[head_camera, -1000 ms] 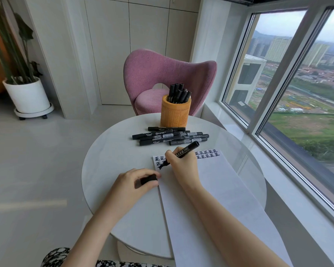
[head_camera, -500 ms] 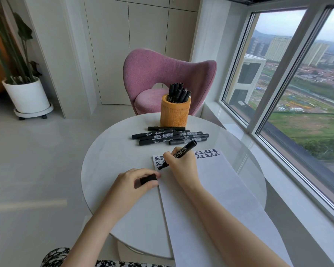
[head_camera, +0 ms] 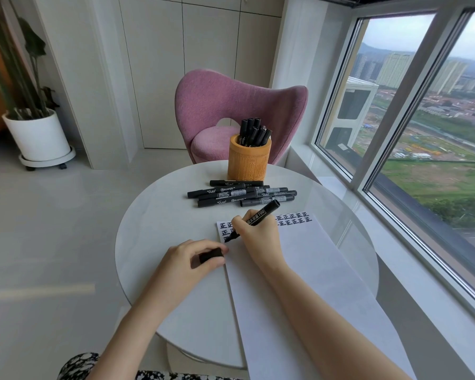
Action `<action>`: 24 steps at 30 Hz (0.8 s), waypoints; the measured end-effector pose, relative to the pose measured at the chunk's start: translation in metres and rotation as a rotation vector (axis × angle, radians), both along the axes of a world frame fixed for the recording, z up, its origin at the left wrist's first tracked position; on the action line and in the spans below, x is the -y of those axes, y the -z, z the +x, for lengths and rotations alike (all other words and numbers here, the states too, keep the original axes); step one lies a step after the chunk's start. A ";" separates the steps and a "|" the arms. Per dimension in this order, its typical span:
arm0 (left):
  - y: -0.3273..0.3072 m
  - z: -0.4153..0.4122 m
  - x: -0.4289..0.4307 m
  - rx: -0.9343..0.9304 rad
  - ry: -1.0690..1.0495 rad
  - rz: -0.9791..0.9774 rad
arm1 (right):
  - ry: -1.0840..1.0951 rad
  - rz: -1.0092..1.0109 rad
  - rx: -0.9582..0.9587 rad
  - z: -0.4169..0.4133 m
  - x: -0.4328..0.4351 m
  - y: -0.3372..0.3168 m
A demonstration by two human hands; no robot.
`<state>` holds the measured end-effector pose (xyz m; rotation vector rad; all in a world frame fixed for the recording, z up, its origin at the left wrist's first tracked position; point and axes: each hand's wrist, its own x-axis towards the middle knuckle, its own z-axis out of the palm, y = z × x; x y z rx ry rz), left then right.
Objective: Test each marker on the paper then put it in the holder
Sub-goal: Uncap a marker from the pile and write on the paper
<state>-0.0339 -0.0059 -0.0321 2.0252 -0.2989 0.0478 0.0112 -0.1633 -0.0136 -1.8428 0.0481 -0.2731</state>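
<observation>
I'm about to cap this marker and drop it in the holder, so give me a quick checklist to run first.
1. Grip on marker in right hand, tip at the paper: ok.
2. Its cap held in left hand: ok.
3. Test mark finished: cannot tell, the hand hides it.
4. Wooden holder upright on the table: ok.
5. Room left in holder: cannot tell.

marker [head_camera: 261, 213] seemingly touching paper [head_camera: 313, 270], cap [head_camera: 210, 255] pinched
</observation>
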 end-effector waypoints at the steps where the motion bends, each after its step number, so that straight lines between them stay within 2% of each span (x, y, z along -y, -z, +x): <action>1: 0.000 0.000 0.000 0.000 -0.001 0.001 | -0.001 -0.010 -0.006 0.000 0.000 0.000; 24: -0.003 -0.001 0.000 -0.007 -0.002 0.008 | 0.037 0.024 0.035 0.003 0.003 0.002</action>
